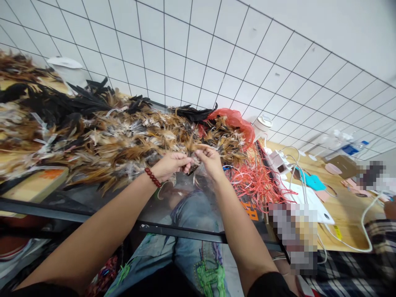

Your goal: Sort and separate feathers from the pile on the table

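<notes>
Black sleeves (269,285) at the bottom edge of the frame, jeans (151,253) with green patches between them; forearms ran up to the centre. Left hand (175,163), red beaded bracelet (152,177) at its wrist, and right hand (210,161) met just right of centre. Both had thumb and fingers pinched together, apparently clamped on one small wispy feather tuft (194,158) at the near side of the feather heap (139,142), which spread from mid-frame to the left edge. Judged that such work wanted a light pinch at the quill end, vanes left uncrushed, one hand steadying while the other did the fine adjusting; loose red strands (253,181), right of centre, were best kept clear of the fingers. Hard to make out: exact contact at the fingertips, the tuft's length and its lower end, all masked by knuckles or lost against like-coloured feathers. Red plastic bag (235,123) partly covered by plumage, contents uncertain. Blocky blurring hid a patch at lower right; plaid cloth (349,264) there was cut off by the frame.
</notes>
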Tool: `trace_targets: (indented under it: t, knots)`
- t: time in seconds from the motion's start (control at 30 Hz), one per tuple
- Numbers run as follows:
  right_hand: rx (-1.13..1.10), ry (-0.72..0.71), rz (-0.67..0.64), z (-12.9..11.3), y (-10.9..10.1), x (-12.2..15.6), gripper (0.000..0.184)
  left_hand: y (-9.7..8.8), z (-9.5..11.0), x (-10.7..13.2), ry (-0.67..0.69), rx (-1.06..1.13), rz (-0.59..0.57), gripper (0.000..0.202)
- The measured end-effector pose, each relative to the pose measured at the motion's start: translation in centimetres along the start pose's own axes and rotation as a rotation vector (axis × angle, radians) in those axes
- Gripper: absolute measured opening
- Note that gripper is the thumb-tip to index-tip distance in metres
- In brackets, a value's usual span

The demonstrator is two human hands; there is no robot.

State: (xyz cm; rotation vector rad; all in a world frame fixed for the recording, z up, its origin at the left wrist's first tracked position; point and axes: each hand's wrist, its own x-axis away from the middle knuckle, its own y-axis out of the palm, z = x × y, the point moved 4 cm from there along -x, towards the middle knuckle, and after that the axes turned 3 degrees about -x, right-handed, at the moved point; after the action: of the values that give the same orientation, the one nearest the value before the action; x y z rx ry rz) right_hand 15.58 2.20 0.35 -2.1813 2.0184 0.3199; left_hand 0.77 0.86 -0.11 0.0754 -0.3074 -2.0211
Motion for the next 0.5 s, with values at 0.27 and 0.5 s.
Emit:
trace_targets:
  t: [0.27,0.5]
  knots:
    - [0.725,-0.172,-0.399,-0.6,-1.5,0.5,0.028,-1.9,0.1,-0.6,0.117,0.293,0.290,0.024]
    - [0.888,-0.163,-0.599,-0.9,-0.2,1.4,0.010,-1.9,-0.2,-0.5,0.082,0.275,0.312,0.024]
